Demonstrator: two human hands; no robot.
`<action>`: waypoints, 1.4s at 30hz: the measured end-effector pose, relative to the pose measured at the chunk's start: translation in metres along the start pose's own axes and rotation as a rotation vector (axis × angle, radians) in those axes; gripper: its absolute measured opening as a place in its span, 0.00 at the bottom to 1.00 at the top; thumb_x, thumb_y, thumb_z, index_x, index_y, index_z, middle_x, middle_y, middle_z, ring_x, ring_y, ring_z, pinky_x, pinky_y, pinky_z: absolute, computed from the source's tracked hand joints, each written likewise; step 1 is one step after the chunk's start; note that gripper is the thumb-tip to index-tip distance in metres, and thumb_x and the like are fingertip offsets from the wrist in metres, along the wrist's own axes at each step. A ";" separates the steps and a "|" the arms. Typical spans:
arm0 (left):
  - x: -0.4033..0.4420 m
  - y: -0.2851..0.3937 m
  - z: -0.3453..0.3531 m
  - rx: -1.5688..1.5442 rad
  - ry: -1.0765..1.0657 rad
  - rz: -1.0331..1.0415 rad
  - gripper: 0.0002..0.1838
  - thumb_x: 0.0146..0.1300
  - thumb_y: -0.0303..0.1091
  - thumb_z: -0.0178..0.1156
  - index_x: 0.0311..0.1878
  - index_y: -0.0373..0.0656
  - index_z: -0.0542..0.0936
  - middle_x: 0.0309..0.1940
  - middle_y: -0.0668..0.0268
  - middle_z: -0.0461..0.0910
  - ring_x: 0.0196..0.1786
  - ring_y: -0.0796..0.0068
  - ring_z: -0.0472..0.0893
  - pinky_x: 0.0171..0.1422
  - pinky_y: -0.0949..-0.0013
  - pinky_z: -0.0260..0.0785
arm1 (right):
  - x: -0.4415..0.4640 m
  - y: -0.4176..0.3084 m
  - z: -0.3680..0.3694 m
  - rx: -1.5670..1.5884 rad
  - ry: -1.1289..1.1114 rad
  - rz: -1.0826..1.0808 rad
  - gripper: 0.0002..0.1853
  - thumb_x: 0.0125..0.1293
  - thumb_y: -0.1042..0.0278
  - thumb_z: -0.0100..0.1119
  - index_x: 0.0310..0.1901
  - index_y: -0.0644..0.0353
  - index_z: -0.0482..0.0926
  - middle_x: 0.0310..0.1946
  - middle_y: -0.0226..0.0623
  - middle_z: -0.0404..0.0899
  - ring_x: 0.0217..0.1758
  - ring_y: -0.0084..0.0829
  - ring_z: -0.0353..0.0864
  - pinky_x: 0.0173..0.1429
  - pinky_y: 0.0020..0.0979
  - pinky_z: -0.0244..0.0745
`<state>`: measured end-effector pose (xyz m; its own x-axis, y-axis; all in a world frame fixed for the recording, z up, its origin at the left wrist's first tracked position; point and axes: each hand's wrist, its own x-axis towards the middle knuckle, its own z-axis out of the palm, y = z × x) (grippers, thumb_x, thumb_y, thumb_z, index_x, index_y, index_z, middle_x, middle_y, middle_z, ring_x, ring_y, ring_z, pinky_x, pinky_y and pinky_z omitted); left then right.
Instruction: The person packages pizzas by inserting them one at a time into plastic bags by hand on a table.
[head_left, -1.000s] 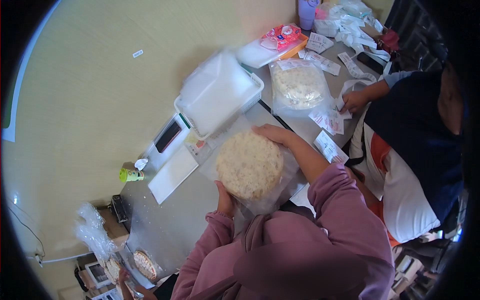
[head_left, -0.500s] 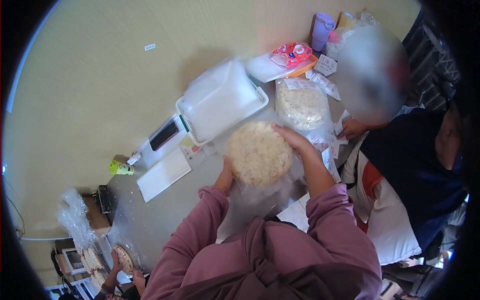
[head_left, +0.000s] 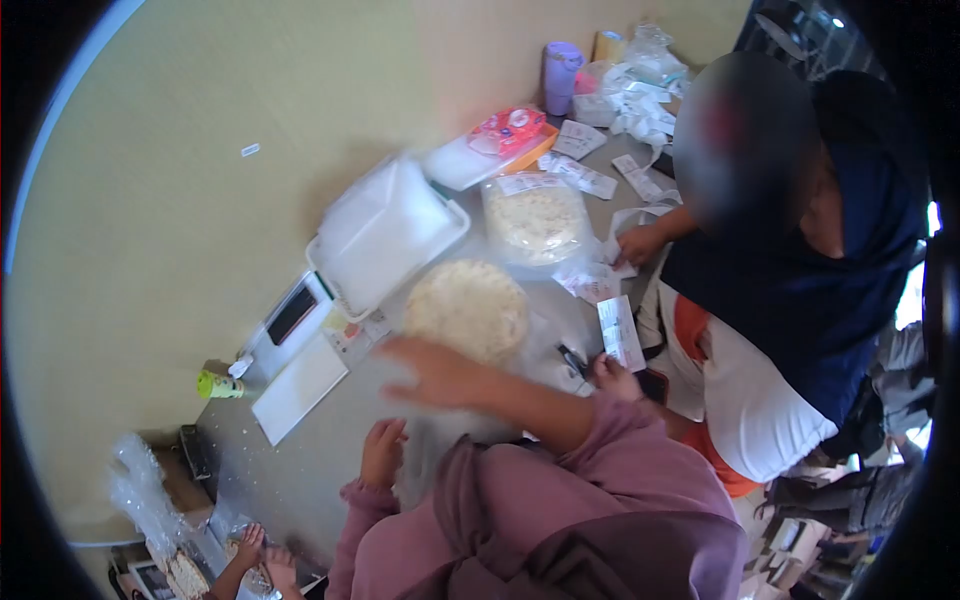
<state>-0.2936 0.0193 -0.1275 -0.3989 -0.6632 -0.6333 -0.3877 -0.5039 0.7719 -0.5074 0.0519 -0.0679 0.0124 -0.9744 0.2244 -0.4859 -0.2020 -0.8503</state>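
Note:
A round, pale, speckled flatbread point(head_left: 466, 303), like a pizza base, lies on the grey table in clear plastic. My right hand point(head_left: 428, 374) reaches across in front of its near edge, blurred by motion, with the fingers spread and nothing in them. Close to my body, at the near side of the table, is my left hand point(head_left: 383, 452), its fingers loosely bent and apart, holding nothing I can see. Behind and to the right sits a bagged stack of similar flatbreads point(head_left: 538, 222) with a paper label on top.
White basket point(head_left: 455, 225) with plastic sheets, phone point(head_left: 291, 315), white board point(head_left: 300, 388), green cup point(head_left: 218, 384) and purple tumbler point(head_left: 562, 78) stand around. A co-worker's hands point(head_left: 640, 246) are at the right among printed labels point(head_left: 621, 333). Another person's hands point(head_left: 250, 546) are at lower left.
Both my hands have let go of the flatbread, which now rests on the table. My right hand has swung left across its front; my left hand has drawn back towards me. The view has shifted.

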 end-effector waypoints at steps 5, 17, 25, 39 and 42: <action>-0.037 -0.051 -0.025 -0.239 0.245 0.239 0.06 0.55 0.28 0.58 0.35 0.41 0.72 0.24 0.72 0.71 0.22 0.86 0.65 0.25 0.82 0.57 | -0.027 -0.034 0.086 0.013 -0.665 0.018 0.21 0.47 0.64 0.58 0.45 0.63 0.72 0.37 0.46 0.77 0.43 0.46 0.75 0.46 0.40 0.69; -0.059 -0.084 -0.054 -0.367 0.617 0.408 0.03 0.59 0.27 0.54 0.33 0.43 0.70 0.23 0.76 0.67 0.21 0.88 0.60 0.24 0.83 0.52 | -0.035 -0.032 0.110 -0.025 -1.045 0.064 0.26 0.55 0.45 0.55 0.39 0.64 0.77 0.36 0.47 0.78 0.42 0.44 0.76 0.45 0.40 0.69; -0.060 -0.078 -0.056 -0.476 0.668 0.526 0.03 0.58 0.26 0.55 0.33 0.43 0.70 0.23 0.76 0.67 0.21 0.89 0.60 0.24 0.84 0.51 | -0.032 -0.026 0.115 0.118 -0.905 -0.026 0.23 0.56 0.48 0.55 0.38 0.63 0.77 0.34 0.46 0.79 0.40 0.43 0.77 0.44 0.39 0.69; -0.096 -0.041 -0.029 -0.099 0.415 0.464 0.06 0.59 0.31 0.57 0.37 0.41 0.73 0.25 0.73 0.71 0.25 0.87 0.67 0.27 0.82 0.60 | -0.027 -0.031 0.121 -0.149 -0.727 0.034 0.11 0.53 0.61 0.52 0.31 0.58 0.79 0.31 0.47 0.78 0.35 0.48 0.77 0.41 0.43 0.69; -0.100 -0.033 -0.031 0.400 0.469 0.778 0.13 0.54 0.28 0.61 0.42 0.38 0.73 0.30 0.65 0.75 0.31 0.77 0.73 0.33 0.76 0.68 | -0.024 -0.026 0.111 -0.140 -0.681 0.046 0.11 0.54 0.61 0.52 0.33 0.59 0.78 0.32 0.48 0.78 0.37 0.48 0.77 0.42 0.44 0.69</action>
<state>-0.2150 0.0847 -0.0883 -0.3258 -0.9253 0.1942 -0.4437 0.3310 0.8328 -0.3979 0.0699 -0.1045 0.5120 -0.8359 -0.1979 -0.6069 -0.1889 -0.7720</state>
